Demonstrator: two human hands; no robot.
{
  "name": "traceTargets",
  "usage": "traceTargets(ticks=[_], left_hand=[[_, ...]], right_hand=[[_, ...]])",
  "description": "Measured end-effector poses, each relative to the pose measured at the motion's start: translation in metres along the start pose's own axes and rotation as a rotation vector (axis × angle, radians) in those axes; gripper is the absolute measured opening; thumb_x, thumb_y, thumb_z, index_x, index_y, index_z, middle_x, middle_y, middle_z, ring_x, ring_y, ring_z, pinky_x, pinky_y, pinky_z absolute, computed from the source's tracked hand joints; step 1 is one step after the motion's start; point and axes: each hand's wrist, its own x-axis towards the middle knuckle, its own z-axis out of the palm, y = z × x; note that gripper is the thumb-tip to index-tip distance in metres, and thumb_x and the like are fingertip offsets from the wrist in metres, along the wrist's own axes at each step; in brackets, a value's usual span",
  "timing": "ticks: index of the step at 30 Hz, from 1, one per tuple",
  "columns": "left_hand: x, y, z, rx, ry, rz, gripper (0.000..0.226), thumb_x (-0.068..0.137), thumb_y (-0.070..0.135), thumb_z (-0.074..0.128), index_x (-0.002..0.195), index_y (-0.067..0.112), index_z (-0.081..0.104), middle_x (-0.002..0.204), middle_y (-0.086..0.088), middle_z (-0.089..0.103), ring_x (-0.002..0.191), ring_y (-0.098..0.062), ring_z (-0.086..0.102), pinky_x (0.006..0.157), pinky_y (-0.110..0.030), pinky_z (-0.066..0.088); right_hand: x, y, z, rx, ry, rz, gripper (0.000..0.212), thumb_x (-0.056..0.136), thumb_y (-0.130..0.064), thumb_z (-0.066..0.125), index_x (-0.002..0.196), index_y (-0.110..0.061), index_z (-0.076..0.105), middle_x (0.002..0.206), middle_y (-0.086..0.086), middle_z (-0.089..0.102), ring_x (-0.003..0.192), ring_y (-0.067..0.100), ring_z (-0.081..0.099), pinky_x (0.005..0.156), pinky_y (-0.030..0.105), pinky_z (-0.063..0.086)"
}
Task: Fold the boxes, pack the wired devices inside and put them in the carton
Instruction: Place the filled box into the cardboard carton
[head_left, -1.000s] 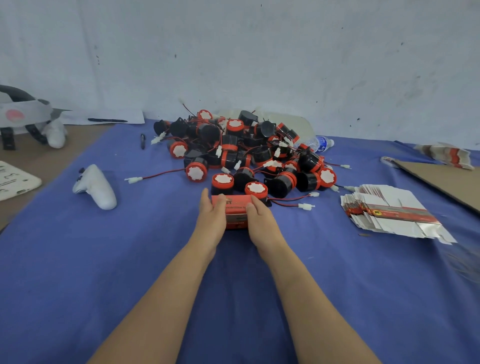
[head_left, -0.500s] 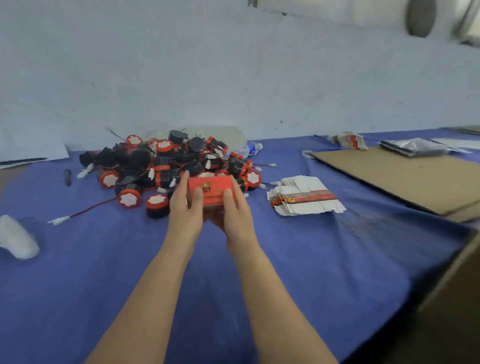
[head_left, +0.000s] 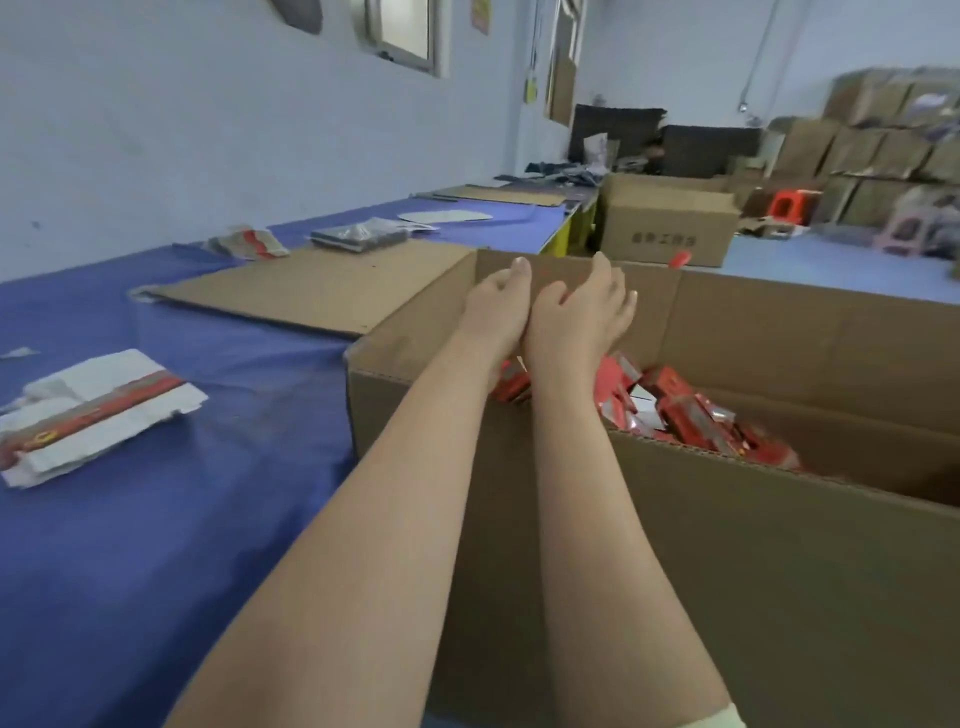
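Cardboard carton (head_left: 779, 571) beneath outstretched, loose-fingered hands (head_left: 527, 319)

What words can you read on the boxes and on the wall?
Nothing here reads clearly.
Closed carton beyond the table: a row of dark characters, too blurred to read.
Stack of flat boxes on the table: red band with a yellow mark, too blurred.
Red boxes in the open carton: print too small.
Wall sign: too blurred.
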Motion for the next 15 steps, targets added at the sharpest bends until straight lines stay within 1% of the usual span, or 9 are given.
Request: traceTargets(ticks=[1, 2, 4, 5, 7, 10, 12, 13, 15], left_hand=[[-0.002, 0.001, -0.001, 0.003, 0.012, 0.008, 0.036, 0.102, 0.039, 0.036, 0.092, 0.016, 0.061, 0.099, -0.008, 0.064, 0.102, -0.022, 0.059, 0.097, -0.036, 0.044], [-0.004, 0.002, -0.009, 0.009, 0.045, 0.012, 0.038, 0.101, 0.042, 0.037, 0.102, 0.013, 0.062, 0.108, -0.013, 0.064, 0.106, -0.024, 0.061, 0.100, -0.039, 0.045], [-0.006, 0.001, -0.041, -0.017, 0.180, 0.052, 0.040, 0.101, 0.041, 0.039, 0.115, 0.011, 0.061, 0.117, -0.013, 0.065, 0.109, -0.023, 0.062, 0.096, -0.035, 0.050], [-0.008, 0.000, -0.064, -0.040, 0.279, 0.085, 0.037, 0.101, 0.037, 0.040, 0.113, 0.009, 0.061, 0.115, -0.013, 0.067, 0.106, -0.023, 0.063, 0.092, -0.033, 0.052], [-0.014, -0.006, -0.120, -0.027, 0.522, 0.103, 0.029, 0.100, 0.026, 0.042, 0.108, 0.005, 0.060, 0.112, -0.021, 0.065, 0.105, -0.032, 0.062, 0.091, -0.040, 0.051], [-0.031, -0.031, -0.216, 0.102, 0.835, -0.002, 0.036, 0.095, 0.014, 0.041, 0.119, -0.010, 0.052, 0.120, -0.036, 0.051, 0.107, -0.043, 0.054, 0.083, -0.042, 0.048], [-0.047, -0.055, -0.271, 0.122, 0.963, -0.135, 0.040, 0.093, 0.012, 0.041, 0.125, -0.009, 0.049, 0.127, -0.034, 0.048, 0.112, -0.042, 0.053, 0.090, -0.046, 0.047], [-0.055, -0.066, -0.294, 0.123, 1.003, -0.200, 0.040, 0.093, 0.013, 0.040, 0.126, -0.007, 0.050, 0.129, -0.030, 0.050, 0.115, -0.041, 0.053, 0.094, -0.048, 0.047], [-0.065, -0.087, -0.325, 0.131, 1.043, -0.285, 0.038, 0.093, 0.014, 0.040, 0.125, -0.004, 0.053, 0.128, -0.025, 0.054, 0.114, -0.039, 0.055, 0.094, -0.048, 0.048]], right_hand=[[-0.003, 0.000, 0.003, 0.088, 0.017, -0.045, 0.048, 0.097, -0.006, 0.039, 0.144, -0.009, 0.034, 0.152, 0.007, 0.033, 0.144, 0.022, 0.020, 0.116, 0.028, 0.010], [-0.009, -0.003, 0.010, 0.211, 0.014, -0.072, 0.044, 0.096, -0.005, 0.039, 0.140, -0.010, 0.041, 0.143, 0.005, 0.044, 0.137, 0.018, 0.033, 0.112, 0.025, 0.021], [-0.032, -0.020, 0.034, 0.441, -0.076, -0.080, 0.033, 0.094, -0.004, 0.041, 0.123, -0.014, 0.054, 0.111, -0.007, 0.061, 0.109, 0.009, 0.054, 0.094, 0.018, 0.038], [-0.045, -0.028, 0.051, 0.507, -0.148, -0.089, 0.028, 0.094, -0.004, 0.042, 0.113, -0.017, 0.057, 0.095, -0.012, 0.062, 0.096, 0.008, 0.059, 0.085, 0.019, 0.043], [-0.077, -0.041, 0.092, 0.571, -0.363, -0.092, 0.025, 0.093, -0.003, 0.043, 0.098, -0.022, 0.058, 0.080, -0.013, 0.064, 0.081, 0.010, 0.062, 0.077, 0.025, 0.049], [-0.130, -0.049, 0.162, 0.475, -0.742, -0.073, 0.025, 0.092, -0.003, 0.042, 0.092, -0.018, 0.062, 0.086, 0.002, 0.069, 0.086, 0.022, 0.064, 0.083, 0.036, 0.051], [-0.158, -0.045, 0.205, 0.245, -0.896, -0.137, 0.024, 0.091, -0.005, 0.043, 0.091, -0.013, 0.065, 0.092, 0.007, 0.068, 0.092, 0.027, 0.058, 0.083, 0.034, 0.046], [-0.169, -0.041, 0.224, 0.134, -0.936, -0.145, 0.025, 0.092, -0.007, 0.043, 0.101, -0.010, 0.065, 0.103, 0.009, 0.067, 0.100, 0.028, 0.057, 0.086, 0.034, 0.045], [-0.181, -0.036, 0.256, -0.044, -0.955, -0.134, 0.033, 0.094, -0.014, 0.043, 0.123, -0.007, 0.058, 0.126, 0.014, 0.059, 0.117, 0.032, 0.052, 0.096, 0.037, 0.043]])
